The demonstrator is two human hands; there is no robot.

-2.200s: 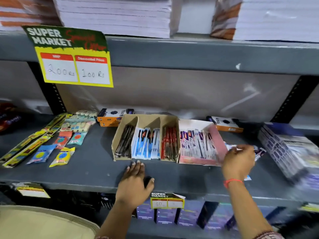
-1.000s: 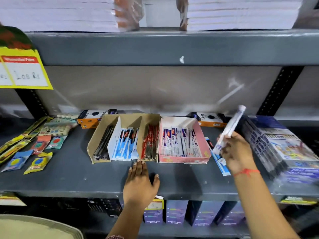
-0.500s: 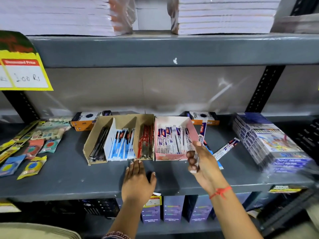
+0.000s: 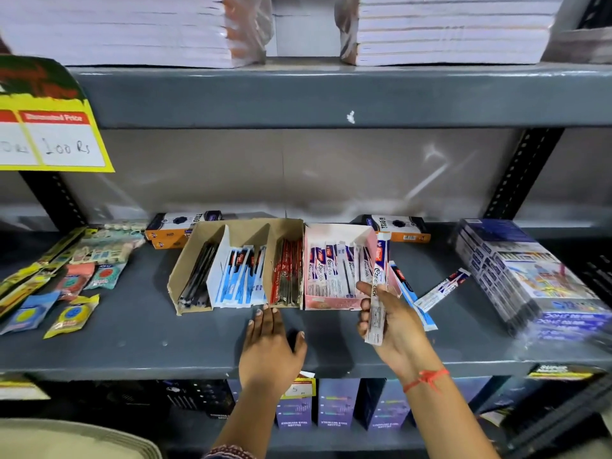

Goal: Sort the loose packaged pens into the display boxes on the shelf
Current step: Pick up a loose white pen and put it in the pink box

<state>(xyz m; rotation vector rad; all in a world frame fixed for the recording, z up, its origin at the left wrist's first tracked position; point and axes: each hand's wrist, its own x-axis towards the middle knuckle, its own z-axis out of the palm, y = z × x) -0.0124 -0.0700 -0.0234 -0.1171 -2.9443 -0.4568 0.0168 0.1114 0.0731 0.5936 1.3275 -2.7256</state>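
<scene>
Packaged pen [image 4: 377, 294]: upright in the right hand [image 4: 394, 326], fingers closed round its lower half, just in front of the pink box [image 4: 331, 304].
Left hand [image 4: 270, 346]: flat on the grey shelf [image 4: 132, 336], fingers spread, gripping nothing.
Loose pens [image 4: 440, 289]: right of the pink box; one partly hidden behind the right hand.
Brown box [image 4: 185, 260]: three compartments, touching the pink box.
Orange boxes [image 4: 172, 226]: behind, partly covered.
Price card [image 4: 53, 134]: cut off at left.

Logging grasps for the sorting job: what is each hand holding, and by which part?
Right hand holds a packaged pen near its lower middle. Left hand holds nothing, flat on the shelf.
</scene>
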